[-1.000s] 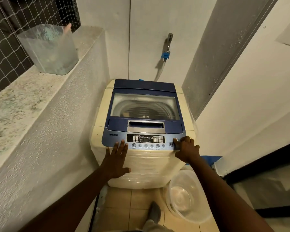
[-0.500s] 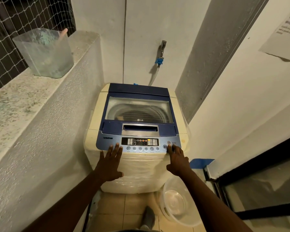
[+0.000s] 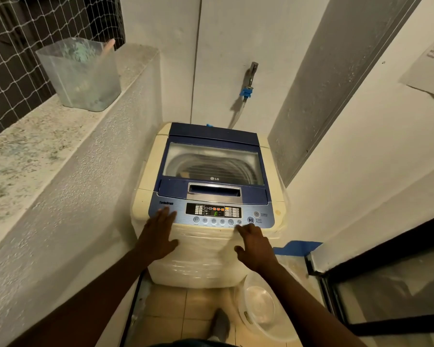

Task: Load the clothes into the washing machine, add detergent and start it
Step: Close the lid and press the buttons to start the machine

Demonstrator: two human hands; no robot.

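Note:
A cream top-loading washing machine (image 3: 145, 196) with a blue lid stands in a narrow corner. Its glass lid (image 3: 213, 164) is closed, and dark clothes show faintly in the drum below. The control panel (image 3: 213, 214) is lit, with red lights and a green character on its display. My left hand (image 3: 158, 234) lies flat on the machine's front left edge, fingers spread, holding nothing. My right hand (image 3: 253, 244) hovers at the front right, its fingertips just below the row of buttons, near the start/pause button (image 3: 250, 220).
A translucent plastic tub (image 3: 80, 73) sits on the stone ledge (image 3: 30, 151) at left, before a netted window. A tap with a blue hose fitting (image 3: 247, 90) is on the back wall. A clear plastic basin (image 3: 261, 311) stands on the tiled floor at right, beside a dark-framed glass door (image 3: 386, 284).
My right hand has slid left and down from the panel's right-hand buttons. The display now shows a green character. The view has pulled back slightly.

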